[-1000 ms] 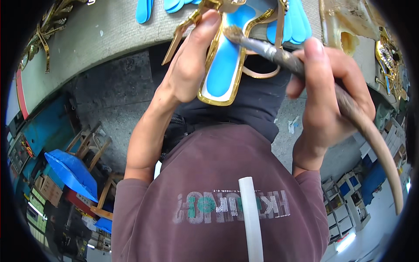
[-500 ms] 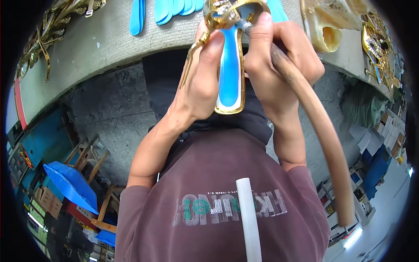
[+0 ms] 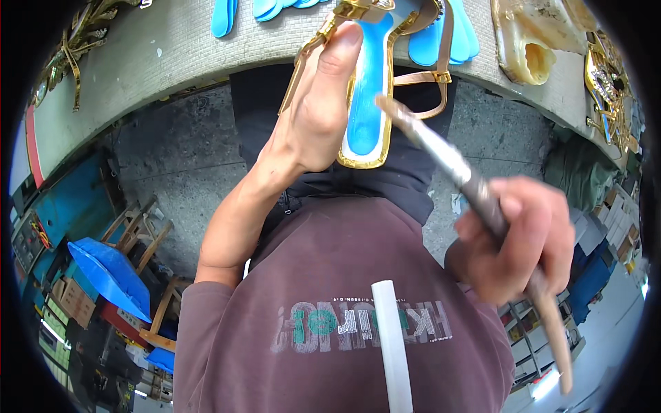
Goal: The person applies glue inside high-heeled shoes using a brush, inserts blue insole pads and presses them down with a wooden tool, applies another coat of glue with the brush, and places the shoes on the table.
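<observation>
My left hand (image 3: 320, 103) grips a gold sandal (image 3: 382, 155) by its side, thumb along the edge and strap. The sandal has a blue inner sole bordered in white, with gold trim; its heel end points toward me and an ankle strap with a buckle (image 3: 441, 77) hangs off to the right. My right hand (image 3: 527, 237), a little blurred, is closed around a long wooden-handled brush (image 3: 447, 158) with a metal ferrule. The brush's bristle tip reaches the sandal's right edge near the heel; whether it touches is unclear.
Blue insole pieces (image 3: 441, 41) lie on the mat-covered table (image 3: 186, 41). A crusted, translucent container (image 3: 533, 62) stands at the far right. Gold straps (image 3: 613, 89) are heaped beyond it, with more gold straps (image 3: 72, 51) at the far left. A blue tray (image 3: 110, 275) is lower left.
My right hand has drawn back from the sandal's front, down and right, swinging the brush so its tip points at the heel part. The sandal's strap now shows on the right.
</observation>
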A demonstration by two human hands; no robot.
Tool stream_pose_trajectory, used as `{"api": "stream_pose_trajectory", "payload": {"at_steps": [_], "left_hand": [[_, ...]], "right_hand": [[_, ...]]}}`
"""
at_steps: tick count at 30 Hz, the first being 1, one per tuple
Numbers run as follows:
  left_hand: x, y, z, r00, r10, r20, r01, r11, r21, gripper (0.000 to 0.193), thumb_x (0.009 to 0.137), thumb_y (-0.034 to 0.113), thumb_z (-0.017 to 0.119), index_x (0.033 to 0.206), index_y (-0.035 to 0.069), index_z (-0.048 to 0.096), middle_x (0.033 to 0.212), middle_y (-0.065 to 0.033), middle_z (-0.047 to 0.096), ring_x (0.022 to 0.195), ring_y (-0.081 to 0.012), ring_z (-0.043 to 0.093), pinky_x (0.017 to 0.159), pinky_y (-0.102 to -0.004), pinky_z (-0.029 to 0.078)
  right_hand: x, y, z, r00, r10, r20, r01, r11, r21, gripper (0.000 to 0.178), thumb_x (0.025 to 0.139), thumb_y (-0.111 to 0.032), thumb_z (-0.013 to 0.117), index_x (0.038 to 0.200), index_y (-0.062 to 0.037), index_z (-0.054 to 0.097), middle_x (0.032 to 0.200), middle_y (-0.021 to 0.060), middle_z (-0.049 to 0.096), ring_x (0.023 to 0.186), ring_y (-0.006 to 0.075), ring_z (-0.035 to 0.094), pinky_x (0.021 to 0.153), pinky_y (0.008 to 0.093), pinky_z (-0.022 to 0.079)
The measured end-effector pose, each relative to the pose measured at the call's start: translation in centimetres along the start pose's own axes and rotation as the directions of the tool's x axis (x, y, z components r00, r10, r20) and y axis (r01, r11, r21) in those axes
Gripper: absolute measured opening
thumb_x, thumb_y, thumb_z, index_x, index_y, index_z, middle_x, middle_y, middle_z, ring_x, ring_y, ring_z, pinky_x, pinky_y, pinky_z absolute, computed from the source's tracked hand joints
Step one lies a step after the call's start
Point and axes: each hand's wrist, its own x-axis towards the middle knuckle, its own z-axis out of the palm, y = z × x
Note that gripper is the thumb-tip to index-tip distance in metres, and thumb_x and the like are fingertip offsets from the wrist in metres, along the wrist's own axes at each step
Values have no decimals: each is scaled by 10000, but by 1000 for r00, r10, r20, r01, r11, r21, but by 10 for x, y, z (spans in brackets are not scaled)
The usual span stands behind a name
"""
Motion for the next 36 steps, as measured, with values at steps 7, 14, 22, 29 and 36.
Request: {"api": "stream_pose_trajectory", "payload": {"at_steps": [7, 14, 22, 29, 36], "left_hand": [[-4, 29, 7, 988, -128, -89, 117, 986, -123, 404, 1067, 312, 245, 1144, 27, 521, 985, -58, 571, 874, -136, 527, 813, -302, 441], [169, 44, -16, 989, -74, -130, 8, 895, -445, 602, 1034, 476, 261, 1138, -4, 609, 882, -92, 699, 718, -204, 668, 644, -306, 536], [328, 6, -46, 995, 71, -74, -90, 955, -284, 468, 986, 392, 260, 973, 28, 553, 753, -112, 609, 587, -200, 508, 506, -330, 397], [180, 53, -13, 762, 613, -207, -304, 621, 723, 489, 910, 154, 534, 1308, -125, 476, 1238, -276, 586, 1227, -377, 519, 1097, -427, 347], [154, 34, -127, 842, 447, -302, 185, 286, 940, 311, 908, 207, 555, 1019, -72, 634, 1038, -291, 649, 968, -438, 615, 880, -496, 476]], "right_hand": [[-1, -3, -32, 968, -252, 2, 251, 961, -121, 125, 879, -46, 602, 817, 63, 597, 574, 125, 598, 454, 174, 551, 397, 260, 417], [3, 20, -96, 745, -137, -653, -62, 960, -273, 285, 971, -173, 453, 717, -44, 444, 434, 26, 415, 515, 156, 518, 453, 222, 356], [-1, 37, -91, 811, 41, -583, -111, 990, -85, 242, 931, -95, 468, 694, -45, 462, 484, 72, 487, 470, 146, 512, 457, 229, 415], [-1, 47, -97, 844, 87, -530, -122, 992, -32, 288, 975, -141, 455, 717, -17, 481, 641, 123, 517, 421, 105, 401, 455, 206, 336], [21, 38, -85, 914, -116, -388, 96, 993, -70, 317, 953, -157, 477, 704, 27, 544, 892, 224, 630, 627, 191, 580, 537, 233, 447]]}}
